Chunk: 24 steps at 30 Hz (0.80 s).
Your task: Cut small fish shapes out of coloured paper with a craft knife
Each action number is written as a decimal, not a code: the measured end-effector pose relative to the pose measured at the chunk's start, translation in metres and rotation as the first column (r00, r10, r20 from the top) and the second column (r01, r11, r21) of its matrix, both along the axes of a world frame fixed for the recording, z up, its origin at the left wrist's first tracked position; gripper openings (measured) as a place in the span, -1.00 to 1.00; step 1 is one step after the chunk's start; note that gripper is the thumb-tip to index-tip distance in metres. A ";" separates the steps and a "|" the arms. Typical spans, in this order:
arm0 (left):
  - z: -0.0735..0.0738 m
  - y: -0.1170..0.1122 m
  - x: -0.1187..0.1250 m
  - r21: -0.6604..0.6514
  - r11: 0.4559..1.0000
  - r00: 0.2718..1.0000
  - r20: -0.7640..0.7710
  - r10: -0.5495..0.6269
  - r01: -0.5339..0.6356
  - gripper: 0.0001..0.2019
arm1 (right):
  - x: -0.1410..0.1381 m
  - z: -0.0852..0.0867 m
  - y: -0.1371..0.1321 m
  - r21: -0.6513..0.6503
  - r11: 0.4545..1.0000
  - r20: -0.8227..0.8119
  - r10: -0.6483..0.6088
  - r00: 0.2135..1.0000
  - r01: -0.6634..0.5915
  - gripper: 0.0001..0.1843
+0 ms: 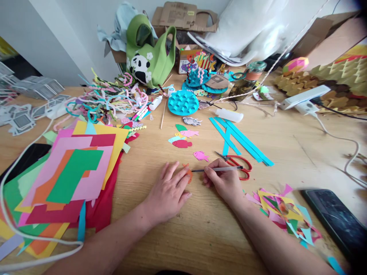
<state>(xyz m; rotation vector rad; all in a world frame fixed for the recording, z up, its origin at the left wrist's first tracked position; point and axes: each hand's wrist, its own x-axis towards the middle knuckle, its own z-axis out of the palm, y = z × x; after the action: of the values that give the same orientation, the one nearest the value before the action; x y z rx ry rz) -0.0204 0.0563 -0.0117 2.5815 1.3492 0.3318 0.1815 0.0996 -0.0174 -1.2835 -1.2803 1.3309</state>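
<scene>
Under the fingers of my left hand [169,191] lies a small orange paper fish [189,173], held flat on the table and partly covered. My left hand's fingers are stretched out. My right hand [222,179] is closed around a slim pen [218,169], whose tip meets the orange fish. A pink paper fish [201,156] lies just beyond, with a red paper fish [182,144] and several other cut-out fish behind it. Scissors with red handles [245,164] rest beside my right hand, their blades partly behind it.
Stacked coloured sheets [76,172] cover the left side. Blue paper strips [243,139] lie right of the fish, near a white bottle [229,115]. Paper scraps [282,210] and a phone [335,217] sit at right. A blue scalloped disc [183,103] and green panda bag [151,57] stand behind.
</scene>
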 end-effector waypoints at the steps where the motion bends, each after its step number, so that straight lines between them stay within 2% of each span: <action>1: 0.000 0.000 0.000 0.003 1.000 1.000 0.001 0.001 -0.001 -0.56 | 0.000 0.000 0.000 0.002 1.000 0.001 0.001 1.000 -0.001 -0.66; 24: 0.000 0.000 0.000 -0.001 1.000 1.000 0.000 0.001 -0.001 -0.55 | 0.000 -0.002 0.000 0.003 1.000 0.006 -0.003 1.000 0.003 -0.69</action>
<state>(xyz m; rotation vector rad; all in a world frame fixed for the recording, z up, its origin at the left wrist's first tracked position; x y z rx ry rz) -0.0202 0.0568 -0.0120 2.5803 1.3496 0.3318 0.1814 0.0993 -0.0191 -1.2876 -1.2832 1.3234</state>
